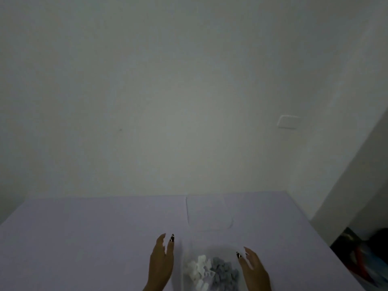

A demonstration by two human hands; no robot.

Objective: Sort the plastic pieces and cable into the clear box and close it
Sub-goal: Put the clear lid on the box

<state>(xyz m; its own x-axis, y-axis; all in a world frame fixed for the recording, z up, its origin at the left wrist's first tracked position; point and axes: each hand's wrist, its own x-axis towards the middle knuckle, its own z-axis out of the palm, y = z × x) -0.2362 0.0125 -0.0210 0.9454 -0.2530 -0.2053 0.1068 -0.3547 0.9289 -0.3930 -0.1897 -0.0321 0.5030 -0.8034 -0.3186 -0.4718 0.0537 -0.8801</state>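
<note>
Clear box (210, 248), white and grey plastic pieces (212, 271) inside, flanked by left hand (160, 263) and right hand (253, 267), fingers extended, nothing held; lid (209, 213) beyond is judged next to be fetched.

One view only, head-worn and wide-angle. It faces forward toward a plain wall (189, 80), pitched higher than the work: the wall fills the upper two-thirds of the picture and the table (84, 238) only the lower third. The far table edge runs across just below the middle; the corner of the room falls away at the right edge. The left hand (160, 267) and right hand (255, 269) sit close under the lens, cut off by the bottom border. Straight lines bow outward near the sides. Light is dim and detail is soft.
</note>
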